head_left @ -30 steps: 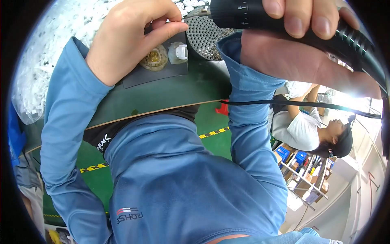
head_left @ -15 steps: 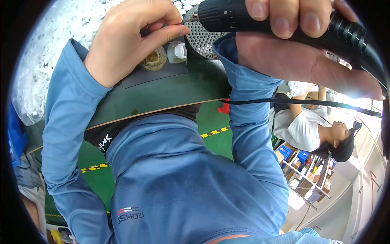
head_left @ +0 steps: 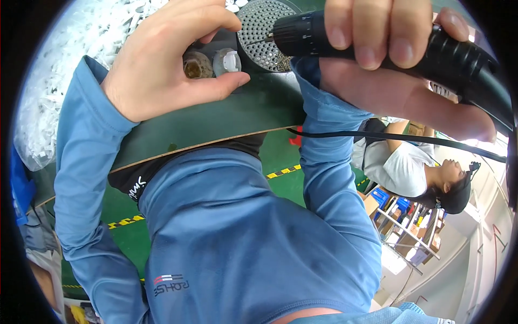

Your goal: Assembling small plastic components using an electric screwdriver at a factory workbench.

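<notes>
My right hand (head_left: 388, 59) is wrapped round a black electric screwdriver (head_left: 302, 33), held sideways with its thin bit pointing left. The bit is over a round metal tray (head_left: 249, 15) full of small holes, with small screws at its near side. My left hand (head_left: 162, 59) is open, thumb and index finger spread apart with nothing visible between them; its other fingers are partly hidden. Between that thumb and finger I see a small round pot (head_left: 195, 67) with brownish contents and a little translucent cup (head_left: 220, 63) holding a white piece, both standing on the green tabletop.
A large heap of white plastic parts (head_left: 81, 70) in clear plastic lies at the left. The green table edge (head_left: 205, 139) runs in front of my waist. A black cable (head_left: 410, 138) crosses my right sleeve. Another person (head_left: 404, 167) is at the right, near shelves (head_left: 410, 227) with boxes.
My left thumb and fingers have parted from a pinch near the bit. The screwdriver has shifted slightly right and down, so its bit now shows against the perforated tray.
</notes>
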The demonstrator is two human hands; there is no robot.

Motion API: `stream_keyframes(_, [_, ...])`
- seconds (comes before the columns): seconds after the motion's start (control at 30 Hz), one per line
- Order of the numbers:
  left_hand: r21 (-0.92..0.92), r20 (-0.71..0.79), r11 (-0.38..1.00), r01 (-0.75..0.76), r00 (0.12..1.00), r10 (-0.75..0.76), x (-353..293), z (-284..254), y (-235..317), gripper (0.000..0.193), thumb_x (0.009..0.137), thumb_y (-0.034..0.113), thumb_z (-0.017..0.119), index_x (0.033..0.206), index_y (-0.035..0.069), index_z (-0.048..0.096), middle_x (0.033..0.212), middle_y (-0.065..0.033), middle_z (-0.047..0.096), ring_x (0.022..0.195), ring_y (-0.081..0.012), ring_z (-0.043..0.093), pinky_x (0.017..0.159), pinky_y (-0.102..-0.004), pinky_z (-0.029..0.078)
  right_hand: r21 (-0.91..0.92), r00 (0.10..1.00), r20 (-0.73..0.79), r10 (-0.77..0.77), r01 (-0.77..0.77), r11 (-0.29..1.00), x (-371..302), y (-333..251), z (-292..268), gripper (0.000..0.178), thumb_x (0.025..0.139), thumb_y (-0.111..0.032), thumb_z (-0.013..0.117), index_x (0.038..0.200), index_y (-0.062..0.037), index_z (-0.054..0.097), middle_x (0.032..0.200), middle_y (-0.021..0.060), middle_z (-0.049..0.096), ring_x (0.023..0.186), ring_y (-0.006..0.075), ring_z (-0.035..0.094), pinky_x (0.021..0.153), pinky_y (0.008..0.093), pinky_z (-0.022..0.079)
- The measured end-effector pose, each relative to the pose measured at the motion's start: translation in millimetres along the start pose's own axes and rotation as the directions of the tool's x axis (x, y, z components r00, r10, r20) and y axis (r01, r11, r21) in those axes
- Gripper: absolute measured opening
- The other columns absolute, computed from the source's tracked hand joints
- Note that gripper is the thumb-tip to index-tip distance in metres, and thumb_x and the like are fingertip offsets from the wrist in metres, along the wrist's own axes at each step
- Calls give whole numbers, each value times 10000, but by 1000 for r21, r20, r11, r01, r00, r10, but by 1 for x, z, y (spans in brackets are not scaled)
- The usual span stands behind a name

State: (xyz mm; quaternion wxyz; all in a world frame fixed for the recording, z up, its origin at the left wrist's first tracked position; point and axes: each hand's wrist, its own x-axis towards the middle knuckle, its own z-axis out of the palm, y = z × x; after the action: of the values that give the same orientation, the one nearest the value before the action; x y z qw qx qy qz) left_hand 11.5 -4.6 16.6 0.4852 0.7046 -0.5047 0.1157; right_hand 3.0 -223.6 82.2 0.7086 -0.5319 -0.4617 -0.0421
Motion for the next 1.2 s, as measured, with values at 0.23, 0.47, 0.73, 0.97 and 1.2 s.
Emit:
stream_keyframes(0.23, [13, 102, 997, 82, 991, -83, -7, -4, 1, 501, 609, 41, 841, 1059, 10, 621, 843, -84, 462, 790, -249, 458, 735, -367, 405, 39, 999, 31, 10, -11, 999, -10, 7, 9, 738, 915, -674, 594, 1350, -87, 489, 877, 18, 556, 690, 157, 529, 638, 337, 471])
stream_keyframes(0.47, [23, 138, 997, 70, 988, -73, -9, 1, -2, 416, 648, -1, 829, 1010, 22, 626, 845, -80, 468, 764, -241, 459, 695, -341, 408, 62, 998, 65, 28, -32, 998, -17, 13, 6, 754, 910, -668, 611, 1373, -90, 470, 892, 21, 554, 709, 160, 530, 655, 341, 471])
stream_keyframes(0.73, [-13, 130, 997, 77, 989, -75, -16, 4, -4, 352, 690, -24, 814, 988, 15, 632, 876, -79, 510, 767, -231, 484, 664, -335, 419, 105, 992, 123, 43, -56, 993, -23, 17, 7, 776, 903, -661, 631, 1400, -94, 449, 910, 24, 551, 731, 165, 532, 674, 346, 471])
stream_keyframes(0.97, [-22, 134, 996, 92, 987, -88, -20, 6, -5, 312, 700, 3, 795, 955, 9, 615, 872, -90, 524, 783, -258, 508, 683, -355, 427, 161, 980, 191, 49, -81, 984, -21, 17, 7, 798, 898, -655, 648, 1424, -98, 430, 926, 27, 548, 750, 168, 533, 691, 350, 471])
stream_keyframes(1.2, [-67, 102, 997, 47, 994, -40, -12, 8, -10, 249, 709, 52, 756, 880, 24, 578, 834, -113, 520, 805, -316, 535, 711, -407, 433, 193, 977, 204, 57, -97, 976, -11, 10, 7, 793, 911, -691, 597, 1401, -85, 452, 908, 37, 537, 698, 158, 513, 644, 346, 452])
